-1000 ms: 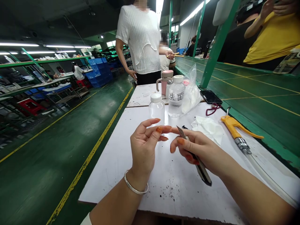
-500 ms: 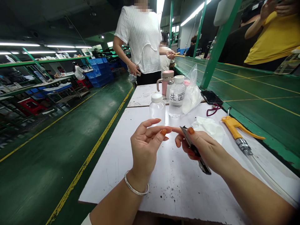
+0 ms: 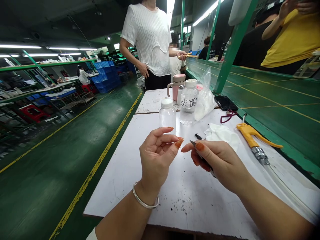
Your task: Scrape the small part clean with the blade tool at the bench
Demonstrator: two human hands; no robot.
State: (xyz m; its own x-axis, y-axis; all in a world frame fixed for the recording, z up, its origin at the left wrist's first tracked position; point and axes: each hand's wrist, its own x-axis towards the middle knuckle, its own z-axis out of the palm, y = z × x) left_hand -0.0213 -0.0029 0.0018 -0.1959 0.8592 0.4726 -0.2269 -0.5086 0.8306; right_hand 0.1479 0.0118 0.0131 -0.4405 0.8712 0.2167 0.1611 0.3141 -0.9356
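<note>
- Our right hand [image 3: 218, 163] is nearly closed, thumb and fingers pinching a slim dark-handled craft knife [image 3: 204, 162]; the pointed steel blade sticks out at about 10 o'clock from the hand.
- Our left hand [image 3: 156, 160] is half open, fingers loosely curled, with nothing visible in it. Its fingertips [image 3: 178, 144] sit just beside the blade tip, not clearly touching. Both hands hover above the table.
- Silver bangle [image 3: 145, 196] on the left wrist.
- White work table [image 3: 120, 186] under both hands, with dark specks near the front edge.
- Small black piece [image 3: 198, 136] lying at about 12 o'clock from the right hand, beside a crumpled white tissue [image 3: 221, 133].
- Yellow air blow gun [image 3: 250, 136] with a clear hose [image 3: 282, 180] at about 2 o'clock.
- At 12 o'clock: clear bottle with white cap [image 3: 167, 115], then a bottle with handwritten black Chinese characters [image 3: 188, 103], and a pink-lidded tumbler [image 3: 178, 87] behind.
- At 1 o'clock: plastic bag [image 3: 205, 100], black phone [image 3: 225, 103] with red cord [image 3: 228, 116].
- Far off: person in white top [image 3: 147, 40] standing at the table's end at 12 o'clock, person in yellow top [image 3: 292, 40] at 1 o'clock, blue crates [image 3: 105, 76] at 11 o'clock.
</note>
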